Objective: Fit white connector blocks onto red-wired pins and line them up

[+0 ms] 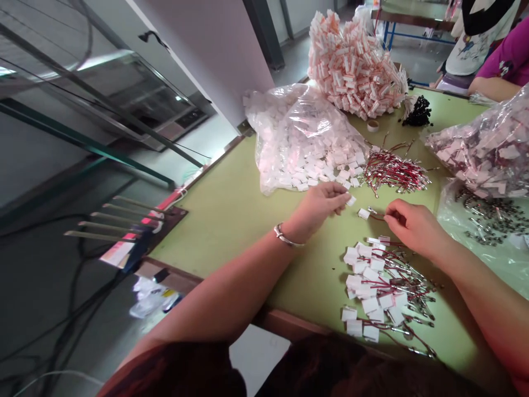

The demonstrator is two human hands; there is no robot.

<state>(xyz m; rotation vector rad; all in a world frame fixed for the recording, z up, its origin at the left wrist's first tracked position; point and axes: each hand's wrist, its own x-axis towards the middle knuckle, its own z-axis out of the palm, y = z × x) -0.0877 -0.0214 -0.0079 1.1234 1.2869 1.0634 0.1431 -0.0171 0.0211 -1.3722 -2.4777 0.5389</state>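
Note:
My left hand, a bracelet on its wrist, pinches a small white connector housing between thumb and fingers. Opposite it, my right hand is closed on a short red wire. A white housing and a shiny metal end show at that wire's left side. Below my hands lies a pile of red wires with white housings, the housings mostly pointing left. Just beyond my hands is a heap of loose red wires with metal ends. Spilling toward my left hand are loose white housings from a clear plastic bag.
At the back stand a large heap of white-and-orange parts, a tape roll and a black bundle. Bagged parts and small metal pieces lie right. A pronged rack sits at the left edge. Another person's arm rests across the table.

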